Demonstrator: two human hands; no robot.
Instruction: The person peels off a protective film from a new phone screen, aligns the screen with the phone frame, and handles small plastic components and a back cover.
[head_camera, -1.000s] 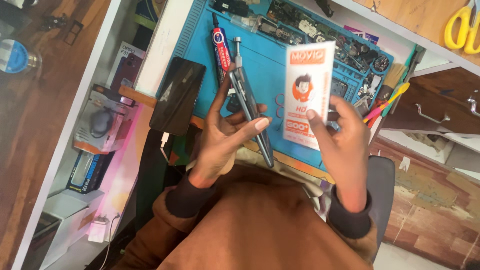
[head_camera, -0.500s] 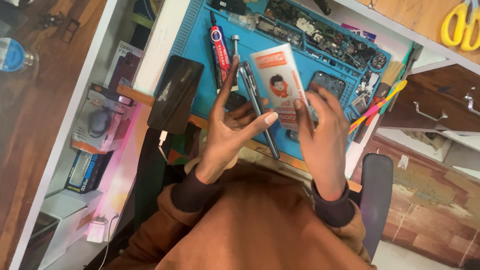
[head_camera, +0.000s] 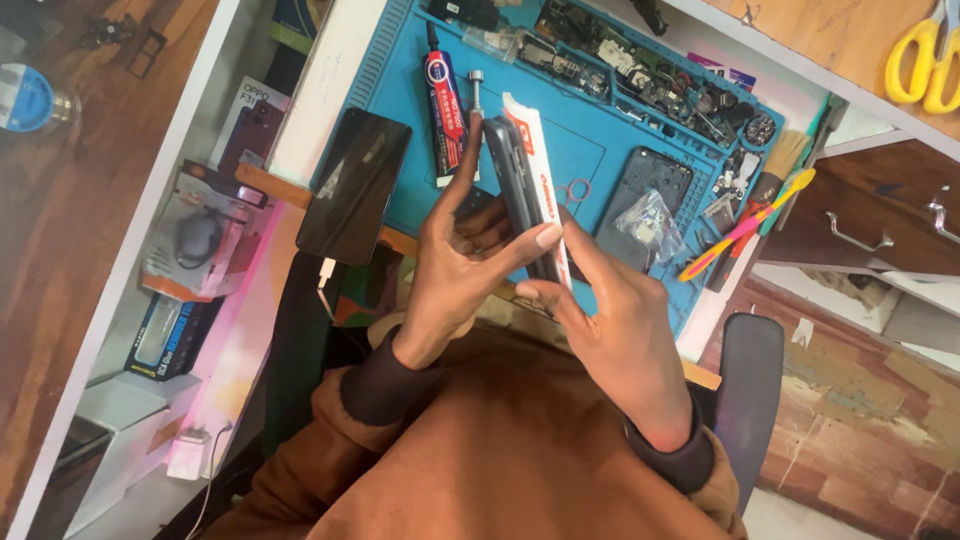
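Packet (head_camera: 540, 175) now turned edge-on, against phone (head_camera: 507, 170)

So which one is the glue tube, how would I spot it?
Find the big blue work mat on the white desk. Near its top left, just right of the black phone lying flat, sits the glue tube. It is the only long, thin red-and-white tube with a black pointed cap.

Phone (head_camera: 512, 190) and packet (head_camera: 545, 190) between hands
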